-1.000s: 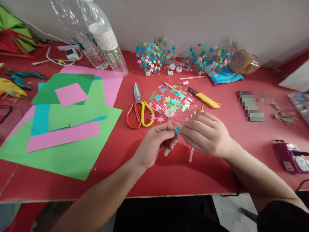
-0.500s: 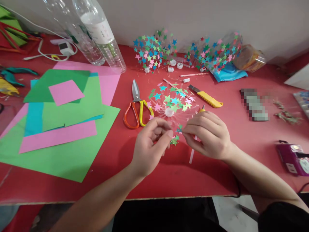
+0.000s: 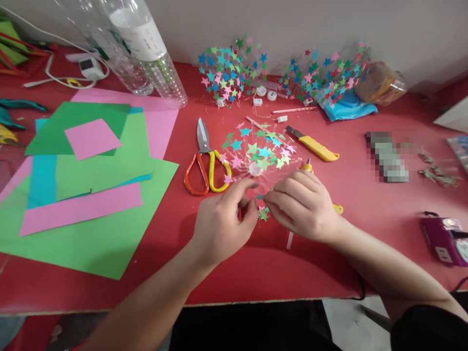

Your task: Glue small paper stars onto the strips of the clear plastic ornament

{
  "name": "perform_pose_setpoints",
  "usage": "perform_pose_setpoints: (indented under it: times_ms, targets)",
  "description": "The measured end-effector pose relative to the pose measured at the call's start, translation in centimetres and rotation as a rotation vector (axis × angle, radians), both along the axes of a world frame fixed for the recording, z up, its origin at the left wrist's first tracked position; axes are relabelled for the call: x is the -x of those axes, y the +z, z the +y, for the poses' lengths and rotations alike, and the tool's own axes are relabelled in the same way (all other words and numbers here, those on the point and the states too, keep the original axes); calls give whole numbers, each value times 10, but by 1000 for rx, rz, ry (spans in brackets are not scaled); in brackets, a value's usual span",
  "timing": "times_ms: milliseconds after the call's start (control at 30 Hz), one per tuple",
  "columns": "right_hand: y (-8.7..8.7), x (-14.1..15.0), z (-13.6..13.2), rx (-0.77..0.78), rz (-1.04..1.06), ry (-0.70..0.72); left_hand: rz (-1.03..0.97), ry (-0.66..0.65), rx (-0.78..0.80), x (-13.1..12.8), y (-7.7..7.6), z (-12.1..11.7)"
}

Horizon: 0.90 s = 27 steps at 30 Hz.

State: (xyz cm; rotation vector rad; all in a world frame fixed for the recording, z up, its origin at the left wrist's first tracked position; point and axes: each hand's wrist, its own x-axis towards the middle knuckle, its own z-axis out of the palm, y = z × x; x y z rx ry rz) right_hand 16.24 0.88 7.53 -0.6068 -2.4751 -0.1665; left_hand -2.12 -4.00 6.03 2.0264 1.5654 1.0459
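Observation:
My right hand is closed in a pinch around a small blue-grey paper star. Facing it from the left is my left hand, its fingers curved and the thumb apart from the index finger; nothing shows between them. A few loose green and pink paper stars lie on the table below the fingertips. Just beyond my hands stands a spray of clear strands tipped with pink, green and blue stars, with a round white piece at its centre. A yellow-tipped glue gun is mostly hidden by my right hand.
Scissors lie left of the spray, a yellow utility knife to the right. Coloured paper sheets cover the left side. Plastic bottles and star-covered sprays stand along the wall. A purple device sits far right.
My right hand has moved slightly left with the star, closer to my left hand. My left hand has shifted a little left and its thumb has drawn back.

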Motion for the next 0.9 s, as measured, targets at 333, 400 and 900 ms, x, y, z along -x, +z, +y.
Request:
perform_pose_setpoints:
  times_ms: [333,400,900]
  targets:
    - [-9,1,1,101,131,-36,-118,23,102,-4,6,-1]
    - [-9,2,1,107,139,-48,-132,20,110,-4,6,-1]
    - [-9,7,0,176,164,-118,-263,51,255,-5,7,1]
